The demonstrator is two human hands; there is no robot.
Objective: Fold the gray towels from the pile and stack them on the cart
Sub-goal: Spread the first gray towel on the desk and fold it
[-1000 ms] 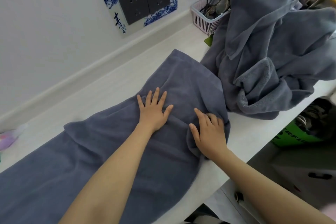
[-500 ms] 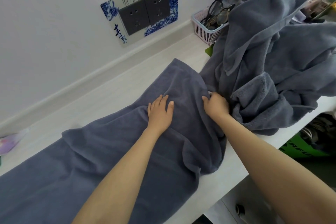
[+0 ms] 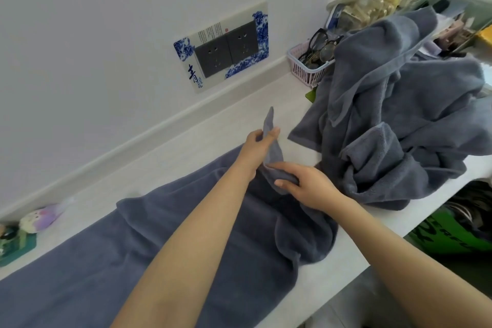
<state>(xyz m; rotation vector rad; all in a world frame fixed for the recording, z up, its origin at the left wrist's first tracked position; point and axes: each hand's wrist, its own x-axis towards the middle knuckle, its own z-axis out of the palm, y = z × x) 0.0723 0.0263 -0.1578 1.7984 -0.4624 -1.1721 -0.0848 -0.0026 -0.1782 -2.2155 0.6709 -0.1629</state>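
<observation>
One long dark gray terry towel [image 3: 111,269] spread flat along the white counter [image 3: 170,152], long axis from lower left of the frame toward centre. Left hand [image 3: 257,145] at centre, grip pinched on the towel's far corner, corner tip pointing up. Right hand [image 3: 306,185] just right of it, grip clamped on the same end's edge. One heaped pile of gray towels [image 3: 394,120] at right; number within impossible to tell.

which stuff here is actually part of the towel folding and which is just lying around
Part of the job:
- spread gray towel
- towel pile
- left hand and right hand, both gripping the spread towel's end

Lying about:
- pink basket of glasses
- wall sockets
- plush toy
</observation>
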